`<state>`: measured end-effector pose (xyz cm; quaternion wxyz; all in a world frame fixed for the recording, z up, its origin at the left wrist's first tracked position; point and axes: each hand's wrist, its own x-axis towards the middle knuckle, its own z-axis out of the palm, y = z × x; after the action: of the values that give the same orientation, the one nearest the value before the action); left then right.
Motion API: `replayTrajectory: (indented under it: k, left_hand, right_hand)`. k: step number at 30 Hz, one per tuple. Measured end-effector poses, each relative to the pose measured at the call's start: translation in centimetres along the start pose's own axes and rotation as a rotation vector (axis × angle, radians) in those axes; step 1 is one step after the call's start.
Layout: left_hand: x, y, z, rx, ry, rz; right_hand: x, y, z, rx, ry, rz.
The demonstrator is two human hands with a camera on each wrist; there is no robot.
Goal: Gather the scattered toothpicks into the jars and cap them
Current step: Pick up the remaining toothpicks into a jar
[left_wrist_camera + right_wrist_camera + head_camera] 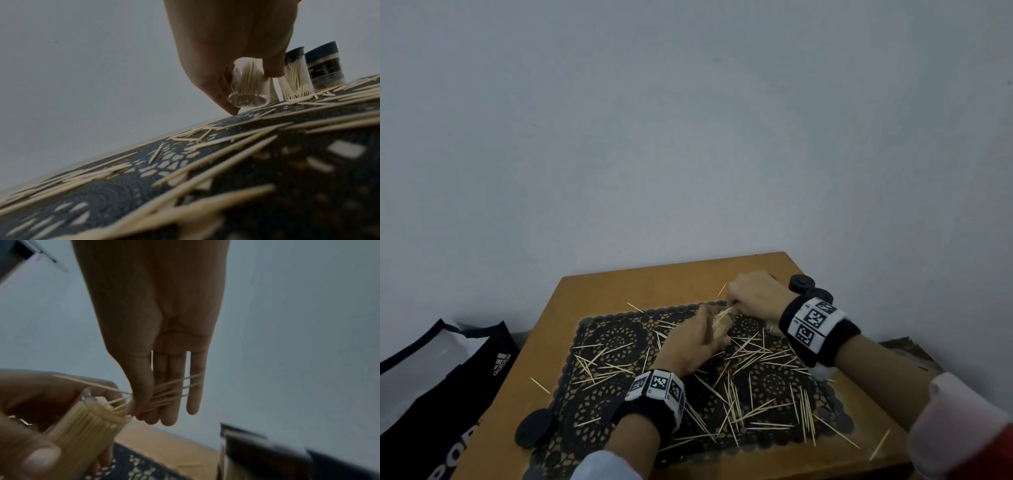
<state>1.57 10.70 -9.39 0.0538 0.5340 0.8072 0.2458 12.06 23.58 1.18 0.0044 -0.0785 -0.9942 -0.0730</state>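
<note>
Left hand (230, 53) grips clear jar (248, 86) tilted above black lace mat (619, 342) — right hand (156, 337) pinches toothpick bundle (170, 394) at its mouth; loose toothpicks (756, 353) across mat.

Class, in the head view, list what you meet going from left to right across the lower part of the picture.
Black bag → loose black lid → left hand holding a clear jar → right hand pinching toothpicks → two capped jars.

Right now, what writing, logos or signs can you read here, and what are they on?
"adidas", with the stripe logo: on the black bag.
"POR": large white letters lower on that bag, cut off.
Jar label: print too blurred to read.
Wristbands: square coded markers, no words.
</note>
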Motion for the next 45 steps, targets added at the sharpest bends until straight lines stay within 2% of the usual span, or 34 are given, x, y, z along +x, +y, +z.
replayTrajectory:
  k: [7,14,20,24,28,31,33,36,40,45]
  left_hand:
    - [0.2,-0.5,-0.1,-0.009,0.036,-0.009]
    - [0.3,-0.2,0.6,0.006,0.027,-0.022]
    - [0.1,0.2,0.4,-0.003,0.06,-0.063]
    - [0.3,-0.4,0.3,-0.012,0.058,-0.081]
    - [0.4,-0.7,0.5,-0.031,0.069,-0.084]
    - [0.4,-0.9,0.5,-0.032,0.075,-0.077]
    - [0.4,-0.9,0.5,-0.036,0.077,-0.078]
    - [0.4,-0.9,0.4,-0.036,0.075,-0.085]
    - [0.1,-0.4,0.1,-0.048,0.086,-0.054]
    - [0.0,-0.2,0.0,-0.059,0.081,-0.027]
  right_hand:
    - [1.7,-0.4,-1.7,-0.043,-0.001,-0.042]
    - [2.9,-0.8,-1.6,0.276,-0.09,-0.075]
    - [3.9,0.6,-1.4,0.475,-0.193,-0.011]
    - [4.0,1.4,-1.4,0.549,-0.113,0.023]
    - [4.1,1.5,-1.2,0.556,-0.095,0.006]
    - [4.2,1.4,-1.1,0.686,-0.075,-0.032]
    - [4.2,1.2,-1.0,0.773,-0.011,-0.025]
    - [4.3,1.1,-0.5,0.773,0.084,0.024]
    - [4.1,0.7,0.2,0.728,0.038,-0.025]
    - [4.1,0.5,1.1,0.825,0.126,0.032]
